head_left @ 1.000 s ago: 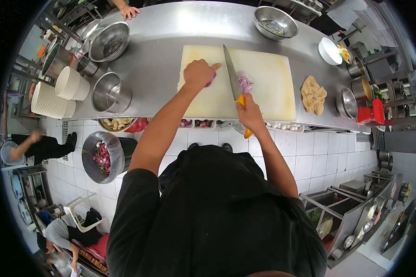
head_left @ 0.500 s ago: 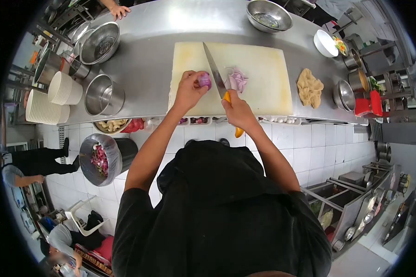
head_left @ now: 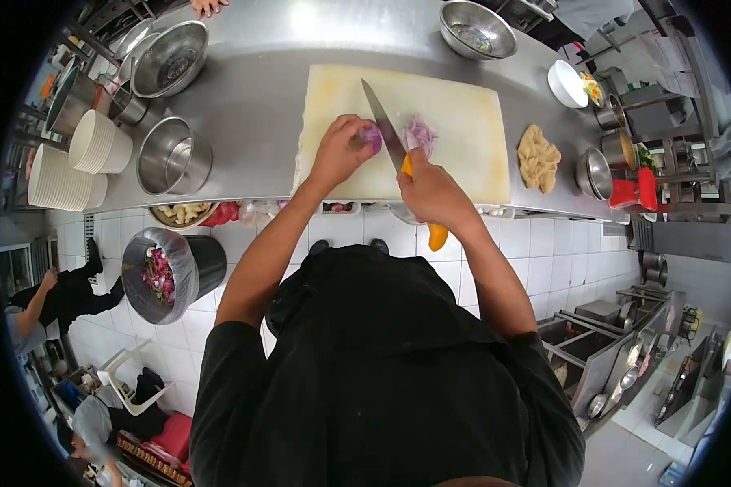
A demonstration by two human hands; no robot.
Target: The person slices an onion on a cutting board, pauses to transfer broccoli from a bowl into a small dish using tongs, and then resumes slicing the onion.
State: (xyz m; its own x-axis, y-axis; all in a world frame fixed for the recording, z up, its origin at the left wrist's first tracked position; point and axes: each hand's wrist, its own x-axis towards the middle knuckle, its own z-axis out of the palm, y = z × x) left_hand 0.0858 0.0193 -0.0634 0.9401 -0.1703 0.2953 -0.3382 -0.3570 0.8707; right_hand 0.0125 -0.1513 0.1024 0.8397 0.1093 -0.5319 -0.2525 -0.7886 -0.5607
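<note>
My left hand (head_left: pixel 340 152) grips a purple onion piece (head_left: pixel 371 139) over the white cutting board (head_left: pixel 463 166). In my right hand (head_left: pixel 432 191) is the yellow handle of a long knife (head_left: pixel 384 120), its blade pointing away from me and to the left, just right of the onion piece. Sliced purple onion (head_left: pixel 419 135) lies in a small heap on the board, to the right of the blade. Whether the blade touches the board cannot be made out.
Metal bowls (head_left: pixel 170 58) and a deep pot (head_left: pixel 174 158) stand left, near stacked white containers (head_left: pixel 101 144). A tan cloth (head_left: pixel 538 158) lies right of the board. A lined bin (head_left: pixel 170 276) is below left. Another person's hand (head_left: pixel 209 6) touches the far edge.
The view has shifted slightly. My right hand and the knife have moved a little to the right and nearer to me. The other person's hand at the far edge has drawn back.
</note>
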